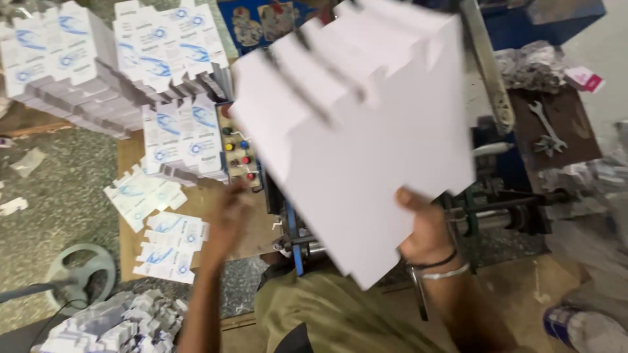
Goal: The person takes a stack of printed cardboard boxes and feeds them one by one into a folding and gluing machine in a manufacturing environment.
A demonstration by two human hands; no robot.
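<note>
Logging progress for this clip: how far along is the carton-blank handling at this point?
Done: printed flat cartons sit in tall stacks at the upper left, with a few loose ones on the brown board. In hand: the right hand grips a fanned bundle of white blanks over the machine; the left hand reaches toward the button panel. Left: that bundle is not yet set down.

1. Both forearms are bare, with no sleeves reaching them.
2. The right hand (425, 229) has two bands at the wrist: a thin dark cord nearer the hand and a pale silvery bangle just behind it.
3. The left hand (229, 212) shows no ring, band or glove; it is blurred.
4. An olive-green garment, softly creased, covers the torso at the bottom of the view.
</note>
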